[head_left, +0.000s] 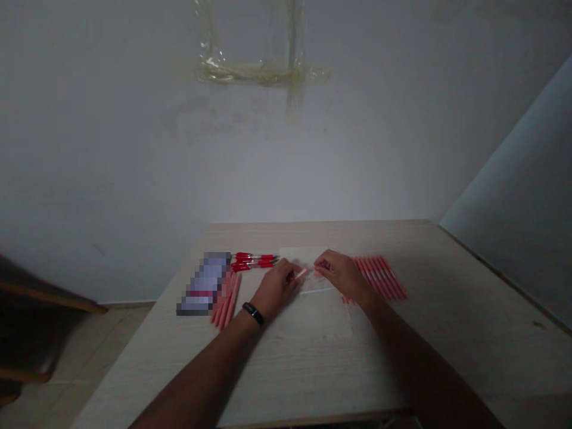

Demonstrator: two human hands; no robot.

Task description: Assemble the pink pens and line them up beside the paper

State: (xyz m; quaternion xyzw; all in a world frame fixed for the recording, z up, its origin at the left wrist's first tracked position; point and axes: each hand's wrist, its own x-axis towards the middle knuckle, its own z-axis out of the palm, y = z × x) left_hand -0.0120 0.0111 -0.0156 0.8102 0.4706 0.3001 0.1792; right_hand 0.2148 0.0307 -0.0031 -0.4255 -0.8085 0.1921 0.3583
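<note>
Over the middle of the table, my left hand point(279, 286) is closed in a pinch around a slim pink-and-white pen point(302, 274), its tip pointing up and to the right. Just to its right, my right hand point(337, 268) pinches a small pink piece point(318, 273), which may be a pen cap; its shape is too blurred to tell. A narrow gap separates the two hands. Beneath them lies a pale, see-through sheet or sleeve point(313, 310). Several pink pens point(379, 277) lie in a neat row beside my right hand.
Left of my left hand, several pink pens point(230, 304) lie in a loose bunch. Behind them are several red pens with clear barrels point(254, 262). A pixelated phone-like object point(205, 285) lies at the left. The table point(304, 381) meets a wall point(357, 149) at the back.
</note>
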